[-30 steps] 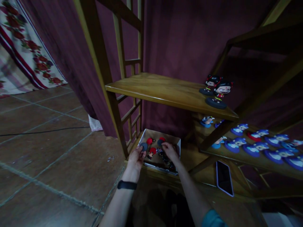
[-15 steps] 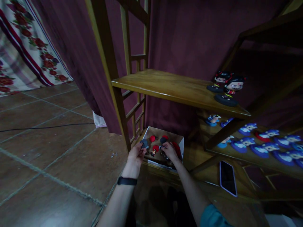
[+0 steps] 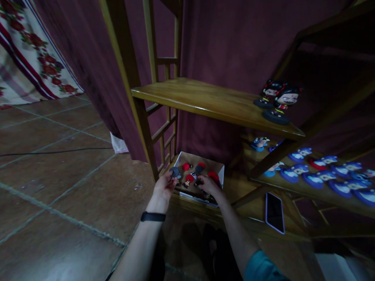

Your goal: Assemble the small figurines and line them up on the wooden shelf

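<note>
An open cardboard box (image 3: 211, 159) with white outer sides holds several small figurines with red or grey round bases. At its left side my left hand (image 3: 164, 185), with a dark band on the wrist, grips a figurine by its grey round base (image 3: 175, 171). My right hand (image 3: 209, 185) is down inside the box on the right, fingers bent together over dark small things; what they pinch is hidden. Near those fingertips lie a red-based figurine (image 3: 187, 181) and a small blue-and-white piece (image 3: 193, 175). A bigger red round base (image 3: 213, 176) shows behind the right hand.
The box sits on the low board of a wooden shelf (image 3: 199, 97). Two black-haired figurines (image 3: 284, 102) stand on the upper board. Several blue-based figurines (image 3: 319, 175) fill the right shelf. A phone (image 3: 274, 212) lies on the low board. A cable (image 3: 58, 151) crosses the tiled floor.
My right hand has moved away from the small blue-and-white piece, which now lies by the red-based figurine. My left hand keeps the grey-based figurine. The whole view has shifted slightly.
</note>
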The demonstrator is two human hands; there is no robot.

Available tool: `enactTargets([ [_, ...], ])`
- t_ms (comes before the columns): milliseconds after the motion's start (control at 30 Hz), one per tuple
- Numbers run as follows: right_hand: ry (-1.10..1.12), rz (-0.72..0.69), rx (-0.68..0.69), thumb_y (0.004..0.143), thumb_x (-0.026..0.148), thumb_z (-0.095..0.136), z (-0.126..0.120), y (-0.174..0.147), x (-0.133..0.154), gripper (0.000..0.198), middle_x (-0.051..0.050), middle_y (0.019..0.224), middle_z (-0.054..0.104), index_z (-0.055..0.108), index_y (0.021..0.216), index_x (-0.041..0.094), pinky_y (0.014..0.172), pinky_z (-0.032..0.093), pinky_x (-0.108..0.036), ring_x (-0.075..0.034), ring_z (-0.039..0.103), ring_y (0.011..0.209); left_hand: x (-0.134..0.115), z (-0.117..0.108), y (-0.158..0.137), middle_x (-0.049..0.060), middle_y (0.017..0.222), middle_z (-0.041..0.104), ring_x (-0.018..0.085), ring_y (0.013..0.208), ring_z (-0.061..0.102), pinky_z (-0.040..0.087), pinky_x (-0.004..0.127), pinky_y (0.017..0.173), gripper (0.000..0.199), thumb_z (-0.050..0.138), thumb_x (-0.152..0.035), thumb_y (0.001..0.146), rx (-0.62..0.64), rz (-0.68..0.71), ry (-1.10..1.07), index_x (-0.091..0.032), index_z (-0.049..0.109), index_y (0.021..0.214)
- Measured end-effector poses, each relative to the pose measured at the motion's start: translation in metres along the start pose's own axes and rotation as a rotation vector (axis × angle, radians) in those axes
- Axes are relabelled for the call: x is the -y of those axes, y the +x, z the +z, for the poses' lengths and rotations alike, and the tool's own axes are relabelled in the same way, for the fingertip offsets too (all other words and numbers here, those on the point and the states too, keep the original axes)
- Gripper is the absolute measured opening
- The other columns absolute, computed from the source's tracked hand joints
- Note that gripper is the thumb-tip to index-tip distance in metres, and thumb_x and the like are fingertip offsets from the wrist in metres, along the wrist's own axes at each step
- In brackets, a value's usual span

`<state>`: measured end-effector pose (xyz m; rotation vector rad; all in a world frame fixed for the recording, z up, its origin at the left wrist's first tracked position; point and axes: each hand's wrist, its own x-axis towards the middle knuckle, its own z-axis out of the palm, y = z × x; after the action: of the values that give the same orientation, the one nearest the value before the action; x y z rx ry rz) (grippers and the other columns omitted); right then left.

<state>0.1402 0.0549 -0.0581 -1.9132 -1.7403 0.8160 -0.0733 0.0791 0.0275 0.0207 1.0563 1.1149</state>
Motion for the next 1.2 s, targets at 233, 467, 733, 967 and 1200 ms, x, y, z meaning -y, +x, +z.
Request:
enactTargets([
  [233, -0.184, 0.097, -0.089, 0.076, 0.019, 0.05, -0.022, -0.004, -0.002, 0.025, -0.001, 0.091, 0.066, 0.062, 0.097, 0.027, 0.075, 0.041, -0.026, -0.017, 0.058, 0.088, -0.007, 0.0, -0.006, -0.001, 0.058, 0.054, 0.006, 0.046, 0.051, 0.045, 0.016, 0.045, 0.011, 0.053, -0.007, 0.075, -0.016, 0.007, 0.014, -0.016, 0.058, 0.079],
  [467, -0.293, 0.167, 0.116, 0.064, 0.019, 0.059, -0.039, -0.021, -0.005, 0.022, 0.0, 0.082, 0.065, 0.065, 0.084, 0.024, 0.065, 0.038, -0.023, -0.016, 0.058, 0.079, -0.01, 0.001, -0.01, 0.0, 0.06, 0.054, 0.007, 0.048, 0.051, 0.045, 0.017, 0.046, 0.011, 0.053, -0.007, 0.074, -0.031, 0.016, 0.028, -0.016, 0.057, 0.076],
  [733, -0.343, 0.096, 0.209, 0.057, 0.021, 0.066, -0.033, -0.031, 0.016, 0.041, -0.002, 0.1, 0.062, 0.06, 0.097, 0.025, 0.068, 0.038, -0.024, -0.019, 0.056, 0.09, -0.007, 0.003, -0.013, 0.002, 0.063, 0.058, 0.008, 0.051, 0.054, 0.046, 0.017, 0.046, 0.009, 0.053, -0.007, 0.074, -0.011, 0.003, 0.066, -0.015, 0.056, 0.073],
  [967, 0.371, 0.115, 0.224, 0.064, 0.024, 0.064, -0.033, -0.021, 0.011, 0.022, 0.002, 0.065, 0.062, 0.061, 0.085, 0.019, 0.055, 0.044, -0.023, -0.012, 0.057, 0.057, -0.001, 0.002, -0.008, 0.001, 0.06, 0.056, 0.008, 0.049, 0.052, 0.045, 0.016, 0.044, 0.009, 0.054, -0.006, 0.073, 0.005, -0.001, 0.052, -0.014, 0.057, 0.075],
  [1200, 0.832, 0.058, 0.325, 0.067, 0.026, 0.063, -0.052, -0.041, 0.05, 0.044, 0.004, 0.064, 0.061, 0.055, 0.11, 0.022, 0.052, 0.048, -0.021, -0.008, 0.056, 0.053, 0.027, 0.006, -0.004, 0.0, 0.057, 0.058, 0.006, 0.044, 0.052, 0.042, 0.014, 0.041, 0.014, 0.055, 0.001, 0.068, 0.081, 0.098, 0.164, -0.013, 0.058, 0.073],
])
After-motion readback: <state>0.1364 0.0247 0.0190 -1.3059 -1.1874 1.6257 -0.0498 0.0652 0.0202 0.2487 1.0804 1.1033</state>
